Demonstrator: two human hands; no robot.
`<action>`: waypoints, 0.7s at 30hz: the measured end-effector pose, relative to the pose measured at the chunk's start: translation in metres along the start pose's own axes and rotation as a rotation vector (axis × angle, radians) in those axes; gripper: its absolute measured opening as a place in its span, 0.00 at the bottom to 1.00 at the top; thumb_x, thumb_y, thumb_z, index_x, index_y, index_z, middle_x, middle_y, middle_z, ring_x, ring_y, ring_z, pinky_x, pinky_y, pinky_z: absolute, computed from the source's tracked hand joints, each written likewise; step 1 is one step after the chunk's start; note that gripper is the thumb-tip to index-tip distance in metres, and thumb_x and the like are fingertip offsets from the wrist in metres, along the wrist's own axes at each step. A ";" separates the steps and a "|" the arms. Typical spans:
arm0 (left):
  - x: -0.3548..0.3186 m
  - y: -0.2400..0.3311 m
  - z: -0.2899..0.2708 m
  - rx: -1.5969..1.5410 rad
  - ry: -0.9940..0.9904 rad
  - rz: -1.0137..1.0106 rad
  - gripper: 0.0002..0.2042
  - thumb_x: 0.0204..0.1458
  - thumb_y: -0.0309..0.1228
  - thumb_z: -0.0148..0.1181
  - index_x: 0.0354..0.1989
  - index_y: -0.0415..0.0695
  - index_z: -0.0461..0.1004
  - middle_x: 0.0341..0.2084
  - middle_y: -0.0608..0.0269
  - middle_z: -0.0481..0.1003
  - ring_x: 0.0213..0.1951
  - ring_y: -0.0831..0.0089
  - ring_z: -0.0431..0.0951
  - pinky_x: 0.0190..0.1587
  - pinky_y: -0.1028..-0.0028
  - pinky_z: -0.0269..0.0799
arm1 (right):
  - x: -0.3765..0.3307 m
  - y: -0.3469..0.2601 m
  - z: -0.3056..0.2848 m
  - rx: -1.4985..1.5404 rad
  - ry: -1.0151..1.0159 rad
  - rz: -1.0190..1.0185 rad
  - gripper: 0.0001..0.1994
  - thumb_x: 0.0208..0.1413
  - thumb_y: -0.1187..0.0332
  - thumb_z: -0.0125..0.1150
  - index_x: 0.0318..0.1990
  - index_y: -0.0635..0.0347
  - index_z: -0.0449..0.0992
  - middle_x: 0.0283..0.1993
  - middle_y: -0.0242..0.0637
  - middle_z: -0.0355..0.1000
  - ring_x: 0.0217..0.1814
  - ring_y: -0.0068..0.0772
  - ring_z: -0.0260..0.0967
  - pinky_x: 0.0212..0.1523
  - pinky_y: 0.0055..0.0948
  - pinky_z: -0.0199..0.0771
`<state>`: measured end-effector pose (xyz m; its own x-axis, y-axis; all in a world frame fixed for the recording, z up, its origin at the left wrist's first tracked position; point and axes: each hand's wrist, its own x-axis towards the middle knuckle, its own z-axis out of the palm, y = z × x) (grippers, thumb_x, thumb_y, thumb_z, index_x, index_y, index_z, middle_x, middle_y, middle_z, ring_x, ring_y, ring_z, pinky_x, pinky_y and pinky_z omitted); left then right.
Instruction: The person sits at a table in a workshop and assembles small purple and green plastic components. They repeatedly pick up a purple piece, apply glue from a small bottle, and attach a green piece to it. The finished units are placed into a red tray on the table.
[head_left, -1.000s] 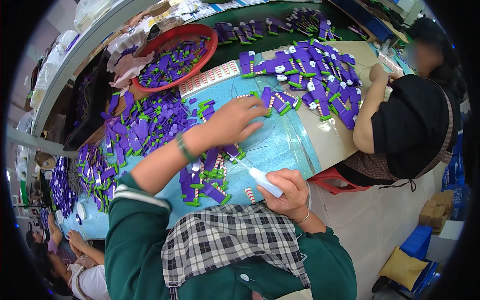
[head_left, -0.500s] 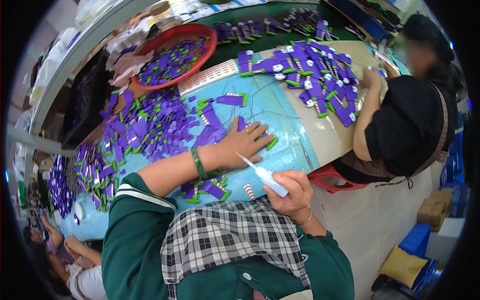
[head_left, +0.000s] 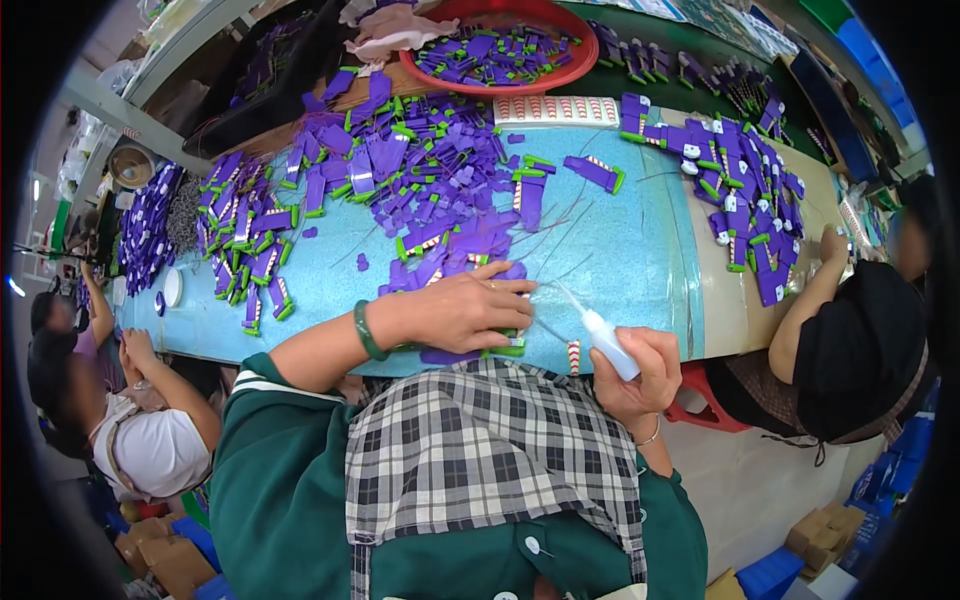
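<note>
My left hand (head_left: 468, 312) lies palm down near the table's close edge, fingers stretched over flat purple pieces with green ends. One green end (head_left: 510, 349) shows just below the fingers; what is under the palm is hidden. In my right hand (head_left: 645, 372) is a white squeeze bottle (head_left: 612, 345) with a long thin nozzle, tilted so its tip points up and left, beside my left fingertips. A small red-and-white striped strip (head_left: 573, 357) lies at the edge between the hands. Past my left hand, a purple-and-green piece with stripes (head_left: 596, 172) rests alone on the blue surface.
Loose purple pieces (head_left: 390, 165) form a large heap at left centre. Behind it are a red basin (head_left: 590, 50) of more pieces and a striped sticker sheet (head_left: 555, 112). Finished-looking pieces (head_left: 745, 200) pile up on the right, near a co-worker (head_left: 850, 320). Others sit at the left.
The whole view has swung, so the table appears turned. My left hand has drawn back toward the near edge, onto the pieces there. The bottle stays in my right hand.
</note>
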<state>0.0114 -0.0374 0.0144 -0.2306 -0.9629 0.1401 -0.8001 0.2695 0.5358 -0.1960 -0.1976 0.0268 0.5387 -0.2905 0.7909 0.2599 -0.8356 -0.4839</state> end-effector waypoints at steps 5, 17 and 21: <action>0.032 -0.023 -0.046 -0.200 0.260 -0.165 0.12 0.46 0.20 0.57 0.41 0.39 0.75 0.43 0.53 0.74 0.50 0.55 0.73 0.50 0.61 0.70 | 0.004 0.000 0.002 -0.010 -0.004 0.002 0.20 0.39 0.75 0.74 0.42 0.58 0.74 0.35 0.37 0.70 0.30 0.32 0.72 0.27 0.26 0.75; 0.095 -0.108 -0.080 0.539 -0.324 0.094 0.10 0.43 0.22 0.58 0.36 0.43 0.71 0.59 0.52 0.59 0.66 0.56 0.54 0.59 0.49 0.59 | -0.005 0.007 -0.011 -0.119 0.032 0.091 0.21 0.38 0.75 0.74 0.43 0.58 0.74 0.36 0.37 0.71 0.32 0.32 0.72 0.29 0.26 0.74; 0.091 -0.104 -0.101 0.352 -0.240 0.080 0.10 0.45 0.23 0.60 0.37 0.41 0.69 0.54 0.52 0.65 0.60 0.54 0.63 0.55 0.55 0.64 | -0.007 0.014 -0.009 -0.099 0.041 0.107 0.21 0.37 0.75 0.74 0.43 0.58 0.75 0.35 0.36 0.72 0.32 0.32 0.72 0.29 0.26 0.74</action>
<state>0.1293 -0.1547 0.0555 -0.3887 -0.9200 -0.0503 -0.9049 0.3709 0.2089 -0.2031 -0.2113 0.0176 0.5253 -0.3976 0.7523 0.1210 -0.8402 -0.5286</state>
